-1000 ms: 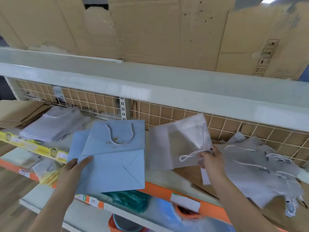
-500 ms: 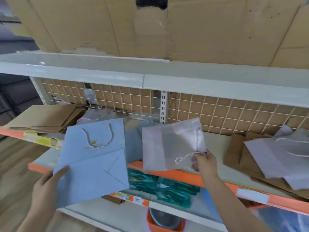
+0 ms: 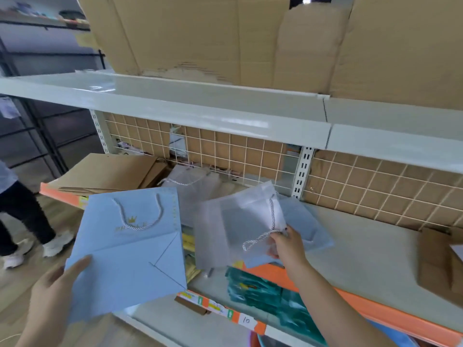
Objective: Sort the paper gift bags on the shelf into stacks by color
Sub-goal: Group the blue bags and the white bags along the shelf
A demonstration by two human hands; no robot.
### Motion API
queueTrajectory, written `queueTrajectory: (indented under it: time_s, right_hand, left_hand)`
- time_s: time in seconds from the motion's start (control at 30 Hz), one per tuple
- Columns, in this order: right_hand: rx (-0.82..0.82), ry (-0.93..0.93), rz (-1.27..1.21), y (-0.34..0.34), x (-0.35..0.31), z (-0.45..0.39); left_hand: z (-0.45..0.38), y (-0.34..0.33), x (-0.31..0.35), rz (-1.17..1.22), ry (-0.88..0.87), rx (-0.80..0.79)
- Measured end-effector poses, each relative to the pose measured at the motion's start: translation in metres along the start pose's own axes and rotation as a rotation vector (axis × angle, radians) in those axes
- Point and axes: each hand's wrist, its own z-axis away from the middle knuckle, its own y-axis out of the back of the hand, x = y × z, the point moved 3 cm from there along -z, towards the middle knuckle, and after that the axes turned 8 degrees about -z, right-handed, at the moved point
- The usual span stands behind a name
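We're holding the blue bag [image 3: 127, 251] in our left hand [image 3: 53, 291], gripping its lower left corner, thumb lying across the face; the other fingers are hidden behind the paper. The bag is hanging out in front of the shelf [image 3: 370, 249], off its front edge, tilted, rope handle and gold crown print facing us. Our right hand [image 3: 285, 246] is pinching the white bag [image 3: 233, 226] by its right edge, near the rope handle, and it's sitting over the shelf's front edge, above a second blue bag [image 3: 305, 226] lying flat on the shelf. Brown bags [image 3: 107, 174] are stacking at the shelf's left end, with more white bags [image 3: 190, 181] just beside them toward the back grid. Another brown bag [image 3: 438, 266] is lying at the right end. A person's legs [image 3: 22, 214] are showing at far left.
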Motion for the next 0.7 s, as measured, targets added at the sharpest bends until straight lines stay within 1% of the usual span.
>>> queueTrajectory:
  time_s: [0.03, 0.1, 0.2, 0.27, 0.43, 0.5, 0.57, 0.6, 0.67, 0.7]
  right_hand:
    - [-0.013, -0.009, -0.014, -0.013, 0.0, -0.007]
    - [-0.026, -0.039, -0.066, -0.04, -0.001, -0.024]
    - [-0.038, -0.108, -0.125, -0.08, -0.003, -0.051]
    - [-0.051, -0.14, -0.16, -0.106, -0.007, -0.069]
    - [-0.1, -0.268, -0.219, -0.165, -0.018, -0.103]
    - [-0.139, -0.276, -0.217, -0.184, -0.023, -0.111]
    - [-0.13, -0.229, -0.128, -0.199, -0.028, -0.116]
    - [-0.086, -0.181, -0.029, -0.204, -0.029, -0.118]
    - [-0.002, -0.028, 0.202, -0.213, -0.032, -0.119]
    - [0.001, 0.049, 0.291, -0.218, -0.03, -0.119]
  left_hand:
    - [0.008, -0.003, 0.017, 0.011, -0.062, -0.009]
    - [0.008, -0.015, 0.045, -0.011, -0.06, -0.036]
    - [-0.017, -0.021, 0.066, 0.0, -0.099, -0.025]
    - [-0.036, -0.025, 0.073, 0.007, -0.12, -0.055]
    - [-0.076, -0.032, 0.083, -0.014, -0.132, -0.035]
    - [-0.089, -0.037, 0.087, -0.018, -0.142, -0.052]
    - [-0.103, -0.041, 0.091, -0.02, -0.153, -0.078]
    - [-0.11, -0.044, 0.094, -0.01, -0.149, -0.101]
    - [-0.124, -0.051, 0.099, 0.009, -0.155, -0.145]
    - [-0.131, -0.054, 0.101, 0.012, -0.162, -0.162]
